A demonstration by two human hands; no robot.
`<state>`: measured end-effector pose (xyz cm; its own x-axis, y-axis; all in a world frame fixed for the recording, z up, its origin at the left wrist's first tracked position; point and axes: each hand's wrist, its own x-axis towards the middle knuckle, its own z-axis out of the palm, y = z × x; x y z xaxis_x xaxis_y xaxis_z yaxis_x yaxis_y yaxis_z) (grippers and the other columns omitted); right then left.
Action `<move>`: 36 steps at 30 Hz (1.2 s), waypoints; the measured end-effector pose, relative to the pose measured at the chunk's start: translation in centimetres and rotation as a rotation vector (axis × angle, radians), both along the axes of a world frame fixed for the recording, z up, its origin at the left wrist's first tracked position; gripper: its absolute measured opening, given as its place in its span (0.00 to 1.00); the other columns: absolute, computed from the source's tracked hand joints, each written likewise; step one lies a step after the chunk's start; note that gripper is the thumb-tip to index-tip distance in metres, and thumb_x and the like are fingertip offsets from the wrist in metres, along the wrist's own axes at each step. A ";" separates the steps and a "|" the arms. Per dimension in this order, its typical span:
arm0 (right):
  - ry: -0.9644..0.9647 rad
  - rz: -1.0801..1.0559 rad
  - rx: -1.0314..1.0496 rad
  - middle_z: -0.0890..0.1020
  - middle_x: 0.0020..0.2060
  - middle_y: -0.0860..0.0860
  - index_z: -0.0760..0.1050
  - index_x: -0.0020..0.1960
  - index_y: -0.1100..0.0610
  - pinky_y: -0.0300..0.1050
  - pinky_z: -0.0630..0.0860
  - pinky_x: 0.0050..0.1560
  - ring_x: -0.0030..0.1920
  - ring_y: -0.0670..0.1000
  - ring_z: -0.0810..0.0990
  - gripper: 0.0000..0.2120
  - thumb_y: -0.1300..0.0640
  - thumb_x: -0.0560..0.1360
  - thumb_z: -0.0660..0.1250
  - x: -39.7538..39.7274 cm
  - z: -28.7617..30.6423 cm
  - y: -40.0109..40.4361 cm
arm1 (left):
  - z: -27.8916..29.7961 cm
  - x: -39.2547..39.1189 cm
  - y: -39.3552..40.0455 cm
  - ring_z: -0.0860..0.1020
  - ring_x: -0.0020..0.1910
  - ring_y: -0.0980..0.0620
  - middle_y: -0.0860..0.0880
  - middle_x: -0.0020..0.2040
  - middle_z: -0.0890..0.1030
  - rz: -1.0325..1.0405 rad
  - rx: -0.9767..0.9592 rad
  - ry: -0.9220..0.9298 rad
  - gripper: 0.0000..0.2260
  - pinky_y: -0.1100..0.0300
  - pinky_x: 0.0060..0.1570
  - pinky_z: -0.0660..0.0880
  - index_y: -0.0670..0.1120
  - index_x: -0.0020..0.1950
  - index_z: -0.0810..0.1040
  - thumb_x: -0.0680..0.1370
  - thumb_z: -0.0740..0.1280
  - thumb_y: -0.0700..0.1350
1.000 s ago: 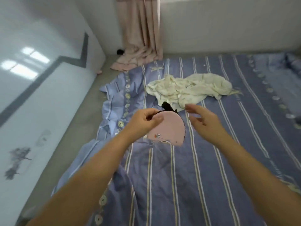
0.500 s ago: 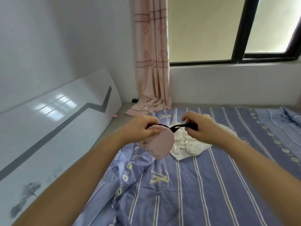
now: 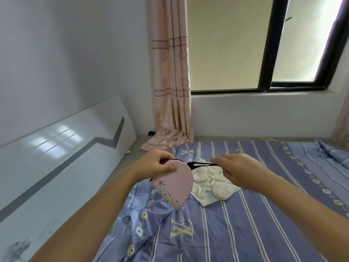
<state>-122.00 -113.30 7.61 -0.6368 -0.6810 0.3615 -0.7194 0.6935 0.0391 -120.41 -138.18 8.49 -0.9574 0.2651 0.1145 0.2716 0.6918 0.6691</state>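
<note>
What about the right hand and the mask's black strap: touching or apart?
Touching. The head view shows the right hand pinching the end of the black strap, stretched out from the pink mask that the left hand grips.

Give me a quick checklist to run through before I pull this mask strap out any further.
1. Left hand grips the pink mask at its top edge: ok.
2. Right hand pinches the black ear loop, which is drawn out between the two hands: ok.
3. The loop's join to the mask is sound: cannot tell, too small to see.
4. The mask hangs in the air, apparently free of the cream cloth and the striped sheet: ok.
5. The mask's printed side faces you: ok.
</note>
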 end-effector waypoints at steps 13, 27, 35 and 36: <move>0.076 0.343 -0.269 0.81 0.32 0.55 0.77 0.36 0.65 0.39 0.74 0.41 0.37 0.53 0.78 0.04 0.70 0.66 0.64 1.8 -0.2 -0.8 | -0.7 -0.4 1.2 0.75 0.42 0.50 0.43 0.44 0.82 -0.025 -0.280 0.297 0.05 0.64 0.37 0.63 0.40 0.48 0.79 0.74 0.66 0.39; -0.941 0.495 -1.587 0.85 0.45 0.51 0.73 0.42 0.54 0.42 0.81 0.45 0.48 0.48 0.83 0.21 0.78 0.66 0.56 -0.4 0.6 -0.5 | -2.0 0.7 3.2 0.76 0.45 0.41 0.37 0.44 0.80 -0.092 -0.278 0.493 0.05 0.64 0.39 0.61 0.36 0.48 0.77 0.75 0.65 0.37; -0.101 -0.354 -0.189 0.82 0.41 0.61 0.64 0.59 0.60 0.49 0.70 0.35 0.41 0.62 0.80 0.13 0.67 0.75 0.57 -3.2 -1.4 -0.1 | -1.0 1.5 4.0 0.77 0.24 0.49 0.44 0.27 0.79 -0.168 -0.535 0.789 0.03 0.66 0.18 0.70 0.40 0.34 0.79 0.67 0.69 0.34; -0.122 -0.381 -0.139 0.81 0.38 0.59 0.65 0.52 0.58 0.48 0.69 0.35 0.40 0.62 0.79 0.06 0.64 0.76 0.57 -3.1 -1.5 0.0 | -0.9 1.4 3.5 0.78 0.25 0.50 0.44 0.27 0.80 -0.149 -0.551 0.787 0.03 0.66 0.17 0.71 0.40 0.34 0.79 0.64 0.69 0.34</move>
<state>-125.07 -113.30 6.15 -0.8775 -0.3391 0.3392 -0.4044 0.9033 -0.1431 -119.04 -134.67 7.59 -0.6126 0.5855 0.5309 0.6128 0.7761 -0.1488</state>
